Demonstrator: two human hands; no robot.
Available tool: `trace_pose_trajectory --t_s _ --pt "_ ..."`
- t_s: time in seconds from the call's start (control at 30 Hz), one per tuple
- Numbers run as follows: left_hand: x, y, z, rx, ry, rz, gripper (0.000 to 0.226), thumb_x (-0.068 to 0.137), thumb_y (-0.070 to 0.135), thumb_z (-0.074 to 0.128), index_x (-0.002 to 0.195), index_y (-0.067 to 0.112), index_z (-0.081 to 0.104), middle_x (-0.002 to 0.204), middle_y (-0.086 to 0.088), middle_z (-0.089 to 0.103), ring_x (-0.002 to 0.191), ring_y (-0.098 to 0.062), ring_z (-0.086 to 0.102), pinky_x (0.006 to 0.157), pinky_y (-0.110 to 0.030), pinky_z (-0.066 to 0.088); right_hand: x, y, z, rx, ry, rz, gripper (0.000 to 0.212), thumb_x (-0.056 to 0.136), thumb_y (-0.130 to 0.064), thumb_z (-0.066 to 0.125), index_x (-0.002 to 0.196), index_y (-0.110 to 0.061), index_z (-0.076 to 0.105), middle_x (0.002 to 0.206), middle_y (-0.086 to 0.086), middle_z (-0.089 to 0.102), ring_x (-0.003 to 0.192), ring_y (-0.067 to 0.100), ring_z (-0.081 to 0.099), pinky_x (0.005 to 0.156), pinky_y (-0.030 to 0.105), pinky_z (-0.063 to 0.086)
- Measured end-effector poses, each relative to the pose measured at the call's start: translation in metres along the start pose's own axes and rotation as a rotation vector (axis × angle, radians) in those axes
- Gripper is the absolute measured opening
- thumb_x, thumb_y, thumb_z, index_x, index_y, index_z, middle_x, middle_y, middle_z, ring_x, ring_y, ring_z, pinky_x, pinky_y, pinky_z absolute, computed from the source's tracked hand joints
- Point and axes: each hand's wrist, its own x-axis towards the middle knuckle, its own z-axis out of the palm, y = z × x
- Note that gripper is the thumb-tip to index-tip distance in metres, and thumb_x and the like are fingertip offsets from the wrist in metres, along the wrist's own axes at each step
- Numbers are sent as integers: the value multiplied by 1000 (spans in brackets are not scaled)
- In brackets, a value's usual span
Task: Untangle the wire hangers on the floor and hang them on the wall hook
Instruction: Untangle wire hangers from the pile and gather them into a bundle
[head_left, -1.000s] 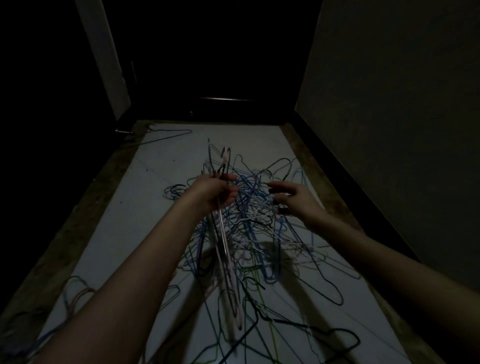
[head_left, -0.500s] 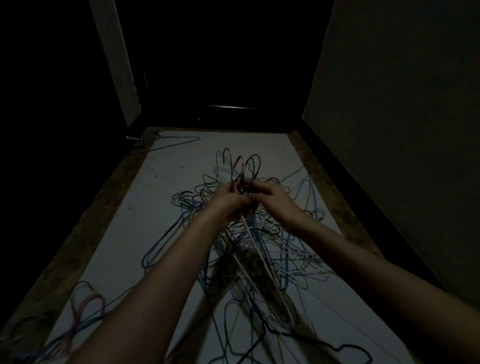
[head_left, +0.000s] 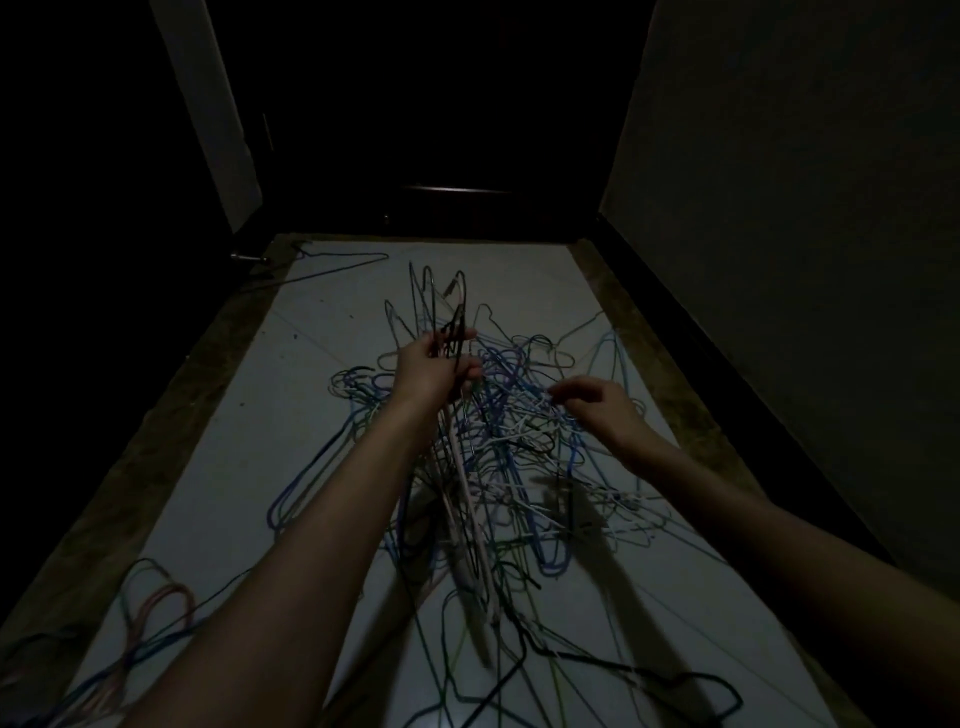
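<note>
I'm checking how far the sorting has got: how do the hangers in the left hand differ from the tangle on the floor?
The held bunch is gathered together with hooks pointing up in the left hand's grip; the floor tangle lies spread and interlocked. The bunch hangs lifted and nearly upright, the tangle flat. The right hand reaches into the tangle. Both are thin coloured wire.

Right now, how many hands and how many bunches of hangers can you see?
Bare hands: 2 (left hand, right hand)
Wire hanger bunch gripped in left hand: 1
Big tangled heap of coloured wire hangers: 1
Small pink and blue hanger cluster: 1
Lone dark wire hanger by doorway: 1
Total: 6
</note>
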Motion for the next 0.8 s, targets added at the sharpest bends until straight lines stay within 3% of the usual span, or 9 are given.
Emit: trace_pose_trajectory --t_s 0.17,0.33,0.53,0.8 --pt "7 -7 9 -25 -37 -1 24 91 -10 49 81 11 56 75 -12 60 64 -19 57 51 -16 48 14 50 -5 -93 35 135 25 89 7 49 109 4 64 116 19 63 112 29 58 97 33 44" --pt "17 -17 19 -50 -38 -25 18 89 -10 52 88 7 57 76 -12 61 60 -15 59 51 -15 51 32 91 5 -206 35 231 30 90 4 51 117 0 62 124 16 61 117 28 55 100 36 44" --pt "30 -26 27 -31 -57 -4 24 89 -8 53 85 15 58 75 -10 63 65 -17 59 54 -16 51 50 121 17 -247 -3 289 37 88 3 53 125 -2 56 132 14 55 122 27 51 96 31 42" --pt "40 -29 30 -57 -79 18 28 89 -11 49 87 15 59 78 -9 65 67 -14 61 56 -15 51 67 140 26 -295 22 298 35 95 -7 50 130 -7 53 131 14 56 112 29 59 80 30 49"
